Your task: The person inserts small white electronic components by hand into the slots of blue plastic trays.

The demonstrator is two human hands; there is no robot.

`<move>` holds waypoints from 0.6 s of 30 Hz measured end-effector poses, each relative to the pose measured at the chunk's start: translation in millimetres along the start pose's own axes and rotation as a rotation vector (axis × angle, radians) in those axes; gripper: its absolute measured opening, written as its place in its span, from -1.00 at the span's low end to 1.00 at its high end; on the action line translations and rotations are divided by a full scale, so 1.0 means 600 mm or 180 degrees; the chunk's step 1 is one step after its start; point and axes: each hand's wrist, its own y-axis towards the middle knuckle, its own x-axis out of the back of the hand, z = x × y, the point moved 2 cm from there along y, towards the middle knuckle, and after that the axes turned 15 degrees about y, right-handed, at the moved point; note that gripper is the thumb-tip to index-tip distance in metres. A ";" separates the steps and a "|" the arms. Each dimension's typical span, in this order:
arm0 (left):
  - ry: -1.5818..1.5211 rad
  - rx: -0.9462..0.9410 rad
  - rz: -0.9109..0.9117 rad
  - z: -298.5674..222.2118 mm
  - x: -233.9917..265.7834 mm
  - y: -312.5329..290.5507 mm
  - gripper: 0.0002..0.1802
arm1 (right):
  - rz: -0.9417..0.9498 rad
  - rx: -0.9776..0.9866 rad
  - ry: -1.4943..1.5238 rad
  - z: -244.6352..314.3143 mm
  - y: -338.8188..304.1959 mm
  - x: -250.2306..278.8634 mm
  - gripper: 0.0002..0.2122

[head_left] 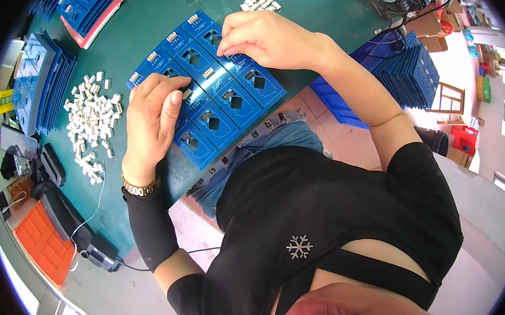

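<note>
Blue boards (55,91): stood stacked at the left of the green desk (150,27).
White connectors (94,114): lay in a loose pile near the boards.
Left hand (151,115): rested over the circuit board (226,133), fingers bent; whether it grasped anything could not be told.
Work spot: the circuit board lay on the desk, under both hands.
Right hand (264,38): had its fingertips drawn together at the board's far side; whether they pinched anything could not be told.
</note>
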 end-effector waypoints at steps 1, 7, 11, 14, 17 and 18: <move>0.0001 0.0004 -0.0002 0.000 -0.001 0.000 -0.72 | 0.0048 -0.0031 -0.0011 -0.001 0.001 0.001 -0.87; 0.0062 0.0011 -0.0064 -0.001 0.001 -0.001 -0.75 | 0.0089 -0.0161 0.0128 -0.003 0.003 0.001 -0.86; 0.0115 0.0067 -0.0046 -0.002 -0.001 0.000 -0.77 | -0.0020 -0.0167 0.0221 -0.006 0.004 0.001 -0.86; 0.0109 0.0079 -0.0040 0.000 -0.002 0.000 -0.77 | 0.0038 -0.0112 0.0175 -0.005 0.002 0.001 -0.87; 0.0133 0.0057 -0.0041 -0.001 -0.002 0.000 -0.77 | -0.0009 -0.0123 0.0207 -0.008 0.002 0.002 -0.87; 0.0118 0.0068 -0.0044 -0.001 -0.002 0.000 -0.77 | -0.0011 -0.0127 0.0208 -0.008 0.002 0.001 -0.87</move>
